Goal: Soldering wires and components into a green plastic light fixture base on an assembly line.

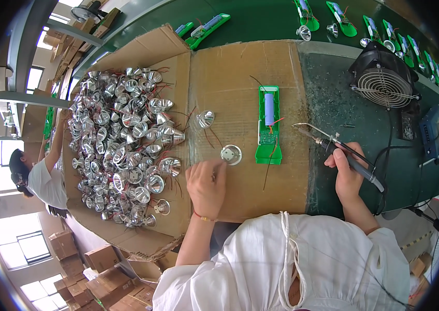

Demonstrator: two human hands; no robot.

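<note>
My right hand (pixel 348 171) grips a soldering iron (pixel 367 175) with a dark handle, its tip pointing left. A thin metal guide runs beside the iron. My left hand (pixel 206 187) is closed, fingers curled down by the rim of a shiny lamp reflector (pixel 231 154) with a white back plate; what those fingers hold, if anything, is hidden. Between my hands, a green lamp housing (pixel 268 147) lies on the cardboard, carrying a purple cylindrical battery (pixel 269 110), a small circuit board and loose wires. Another reflector (pixel 205 119) with red wires lies farther off, left of the housing.
A cardboard box (pixel 178 78) at left holds a heap of wired reflectors (pixel 121 140). At right stand a black fan (pixel 385 85) and a blue soldering station (pixel 434 132). Several green housings (pixel 307 18) line the far edge. Another person (pixel 46 181) works at left.
</note>
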